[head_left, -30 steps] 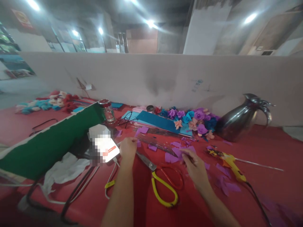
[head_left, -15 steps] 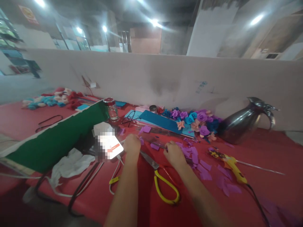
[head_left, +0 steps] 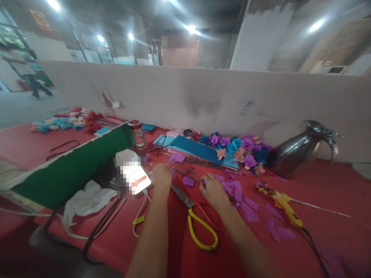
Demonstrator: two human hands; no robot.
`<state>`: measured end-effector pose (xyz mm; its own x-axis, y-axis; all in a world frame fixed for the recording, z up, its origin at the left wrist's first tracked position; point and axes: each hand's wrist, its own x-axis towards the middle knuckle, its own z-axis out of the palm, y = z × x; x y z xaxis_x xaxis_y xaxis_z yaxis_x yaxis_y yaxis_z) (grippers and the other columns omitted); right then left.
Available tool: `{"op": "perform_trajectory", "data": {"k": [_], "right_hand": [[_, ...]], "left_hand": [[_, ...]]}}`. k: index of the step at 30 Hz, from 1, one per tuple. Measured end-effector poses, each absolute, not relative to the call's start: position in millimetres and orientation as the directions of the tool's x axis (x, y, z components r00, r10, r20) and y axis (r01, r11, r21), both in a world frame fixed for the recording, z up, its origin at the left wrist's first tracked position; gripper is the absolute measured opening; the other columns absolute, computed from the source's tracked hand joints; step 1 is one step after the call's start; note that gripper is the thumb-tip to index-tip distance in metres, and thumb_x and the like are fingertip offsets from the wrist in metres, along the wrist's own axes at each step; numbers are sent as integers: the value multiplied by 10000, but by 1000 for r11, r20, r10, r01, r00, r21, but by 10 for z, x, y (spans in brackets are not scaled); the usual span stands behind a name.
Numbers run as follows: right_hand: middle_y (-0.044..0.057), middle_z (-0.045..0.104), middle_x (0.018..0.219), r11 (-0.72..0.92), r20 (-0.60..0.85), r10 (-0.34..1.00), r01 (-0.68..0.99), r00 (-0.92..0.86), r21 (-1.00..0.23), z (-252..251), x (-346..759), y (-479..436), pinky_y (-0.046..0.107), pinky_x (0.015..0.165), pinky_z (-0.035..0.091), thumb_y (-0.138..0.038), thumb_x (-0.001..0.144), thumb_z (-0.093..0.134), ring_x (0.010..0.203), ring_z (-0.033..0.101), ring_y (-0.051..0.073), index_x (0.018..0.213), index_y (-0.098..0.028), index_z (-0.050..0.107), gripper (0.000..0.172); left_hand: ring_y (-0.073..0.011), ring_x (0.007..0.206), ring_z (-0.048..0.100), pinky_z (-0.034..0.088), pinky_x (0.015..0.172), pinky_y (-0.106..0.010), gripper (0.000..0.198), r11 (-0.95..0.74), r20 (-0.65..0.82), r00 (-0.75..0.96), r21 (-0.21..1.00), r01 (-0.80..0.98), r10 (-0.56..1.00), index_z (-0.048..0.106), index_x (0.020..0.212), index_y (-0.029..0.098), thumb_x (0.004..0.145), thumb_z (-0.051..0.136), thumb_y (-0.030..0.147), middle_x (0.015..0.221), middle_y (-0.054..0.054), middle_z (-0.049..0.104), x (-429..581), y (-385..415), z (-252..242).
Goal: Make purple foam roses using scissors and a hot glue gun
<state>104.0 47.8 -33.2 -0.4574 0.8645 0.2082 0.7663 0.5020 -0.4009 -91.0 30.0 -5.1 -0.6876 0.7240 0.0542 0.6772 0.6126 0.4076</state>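
My left hand is closed, fingers curled, right beside the lit phone. What it holds, if anything, is hidden. My right hand has its fingers bent in a pinch over the red table, left of the purple paper scraps. Its fingertips meet by a thin dark strip that runs between the hands; I cannot tell whether either hand grips it. Between my forearms lie scissors with one yellow and one red handle, blades toward my left hand. A purple paper piece rests between the hands.
A yellow glue gun lies at right, near a metal jug. Paper flowers and blue sheets are along the back. A glass jar, green board, crumpled tissue and cables are at left.
My hands stay almost in place, with only a slight shift of the right fingers. The view has shifted slightly. At the far left, more of a walking person is visible.
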Motion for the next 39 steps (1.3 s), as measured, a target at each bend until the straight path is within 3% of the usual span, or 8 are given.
{"op": "perform_trajectory", "data": {"k": [4, 10, 15, 17, 21, 26, 33, 39], "right_hand": [[96, 630, 933, 486, 385, 873, 598, -299, -638, -336, 1296, 256, 313, 797, 449, -155, 843, 414, 870, 590, 199, 921, -168, 629, 229], [101, 667, 993, 327, 319, 943, 437, -96, -838, -461, 1592, 130, 365, 813, 457, -294, 866, 420, 915, 604, 224, 976, -189, 655, 280], [106, 629, 1153, 276, 271, 961, 314, -60, -909, -465, 1482, 272, 373, 842, 454, -313, 822, 492, 1016, 581, 236, 1171, -193, 572, 378], [104, 616, 1165, 227, 217, 974, 240, -69, -944, -466, 1429, 283, 363, 809, 475, -291, 808, 508, 984, 597, 227, 1270, -203, 478, 471], [84, 650, 1032, 191, 170, 975, 146, -143, -971, -457, 1386, 257, 349, 777, 494, -237, 790, 510, 896, 625, 204, 1329, -198, 377, 557], [43, 658, 885, 239, 215, 960, 128, -180, -963, -431, 1391, 260, 326, 743, 490, -203, 772, 515, 798, 627, 185, 1334, -200, 364, 581], [-25, 608, 706, 231, 217, 970, 131, -110, -964, -376, 1404, 278, 294, 690, 479, -217, 753, 537, 691, 599, 158, 1264, -182, 434, 523], [-28, 606, 712, 238, 226, 967, 99, -122, -966, -390, 1410, 293, 307, 752, 466, -219, 745, 555, 717, 599, 154, 1209, -186, 466, 473]], "left_hand": [[-305, 915, 647, 474, 743, -369, 276, 601, 76, -689, 426, 676, 721, 718, 898, 156, 787, 465, 142, 959, -170, 699, -916, 280, -27], [-281, 913, 638, 455, 785, -364, 237, 485, 83, -639, 579, 655, 764, 728, 867, 153, 756, 519, 134, 925, -149, 710, -863, 326, 9], [-175, 760, 641, 465, 700, -252, 229, 178, 54, -357, 791, 586, 933, 731, 823, 169, 789, 557, 314, 793, -36, 726, -520, 412, -5], [-168, 746, 634, 466, 701, -253, 255, 76, -30, -130, 927, 366, 991, 728, 883, 164, 766, 582, 338, 796, -26, 725, -347, 412, -1], [-153, 672, 593, 453, 654, -248, 299, 112, -118, 25, 975, 190, 993, 735, 858, 159, 595, 738, 301, 757, -34, 715, -134, 371, 28], [-138, 671, 555, 423, 662, -239, 196, 68, -86, 104, 983, 171, 991, 719, 737, 157, 627, 708, 319, 719, -21, 684, -78, 358, 15], [-130, 708, 568, 431, 723, -246, 228, 84, -84, 17, 996, -36, 996, 673, 758, 146, 601, 737, 299, 734, -12, 649, -42, 370, -10], [-131, 660, 561, 433, 664, -241, 265, 127, -127, 8, 992, 4, 992, 688, 701, 138, 555, 772, 342, 683, -20, 654, -29, 365, 17]]}}
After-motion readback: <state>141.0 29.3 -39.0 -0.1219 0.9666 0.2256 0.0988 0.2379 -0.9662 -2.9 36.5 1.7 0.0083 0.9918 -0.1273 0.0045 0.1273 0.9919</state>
